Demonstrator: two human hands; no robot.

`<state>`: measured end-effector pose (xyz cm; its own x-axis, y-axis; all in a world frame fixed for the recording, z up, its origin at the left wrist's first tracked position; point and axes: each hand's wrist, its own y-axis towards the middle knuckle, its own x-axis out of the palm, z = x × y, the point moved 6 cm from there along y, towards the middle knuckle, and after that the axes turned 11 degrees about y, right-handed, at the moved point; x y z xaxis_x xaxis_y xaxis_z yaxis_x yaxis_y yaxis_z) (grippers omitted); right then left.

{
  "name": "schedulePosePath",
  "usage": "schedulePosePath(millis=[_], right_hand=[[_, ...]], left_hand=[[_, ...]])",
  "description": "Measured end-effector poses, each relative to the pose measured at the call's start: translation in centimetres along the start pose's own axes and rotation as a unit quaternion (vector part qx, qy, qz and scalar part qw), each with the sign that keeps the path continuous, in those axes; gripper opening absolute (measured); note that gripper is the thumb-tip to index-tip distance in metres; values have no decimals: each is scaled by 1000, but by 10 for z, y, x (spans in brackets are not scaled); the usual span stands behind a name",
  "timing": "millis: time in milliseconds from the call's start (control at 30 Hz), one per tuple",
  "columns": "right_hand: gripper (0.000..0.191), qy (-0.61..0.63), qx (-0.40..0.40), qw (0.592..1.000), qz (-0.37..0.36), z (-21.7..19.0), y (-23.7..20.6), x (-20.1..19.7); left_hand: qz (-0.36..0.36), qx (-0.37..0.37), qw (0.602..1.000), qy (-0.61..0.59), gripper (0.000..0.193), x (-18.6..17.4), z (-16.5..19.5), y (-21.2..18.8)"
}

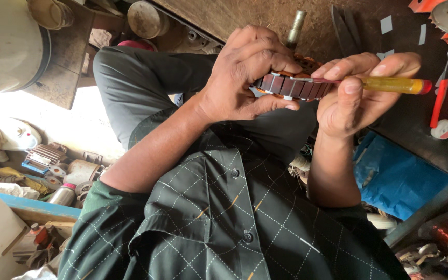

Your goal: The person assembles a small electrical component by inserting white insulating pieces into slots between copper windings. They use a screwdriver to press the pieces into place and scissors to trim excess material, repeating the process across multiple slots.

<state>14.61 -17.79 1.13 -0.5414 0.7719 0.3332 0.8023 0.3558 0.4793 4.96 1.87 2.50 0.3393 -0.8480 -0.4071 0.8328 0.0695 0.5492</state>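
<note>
Head view looks down over a dark green checked shirt at two bare hands working close together above the person's lap. One hand, whose forearm comes up from the lower left of the picture, has its grip closed around a motor armature, a ribbed cylinder of dark reddish-brown laminations with pale slot liners showing between the ribs. Its fingers curl over the top of the core and the thumb presses along the underside. A threaded steel shaft sticks out beyond the knuckles, pointing away from the body.

The other hand is just beside it, its grip shut around a screwdriver with a translucent yellow handle and a red end cap. The thumb lies over the handle and the forefinger runs along the top. The blade rests on the slotted face of the armature, touching it near the fingertips of the holding hand.

Beyond the hands lies a dark counter with red-handled pliers near its right edge. A blue sheet lies lower down, and assorted motor parts sit in a heap at the left.
</note>
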Motion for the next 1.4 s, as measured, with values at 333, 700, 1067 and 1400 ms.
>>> schedulePosePath(millis=[333,700,1067,1400], right_hand=[[36,-19,-10,999,30,-1,-2,5],[34,-80,4,996,30,0,-2,21],[40,20,30,998,56,9,-2,5],[42,-10,1,997,82,8,-8,4]], left_hand=[[-1,14,1000,20,50,0,3,1],[-6,-14,1000,-9,51,-3,-2,0],[15,-14,1000,-17,54,-3,-6,1],[23,5,999,-32,46,-3,-4,3]])
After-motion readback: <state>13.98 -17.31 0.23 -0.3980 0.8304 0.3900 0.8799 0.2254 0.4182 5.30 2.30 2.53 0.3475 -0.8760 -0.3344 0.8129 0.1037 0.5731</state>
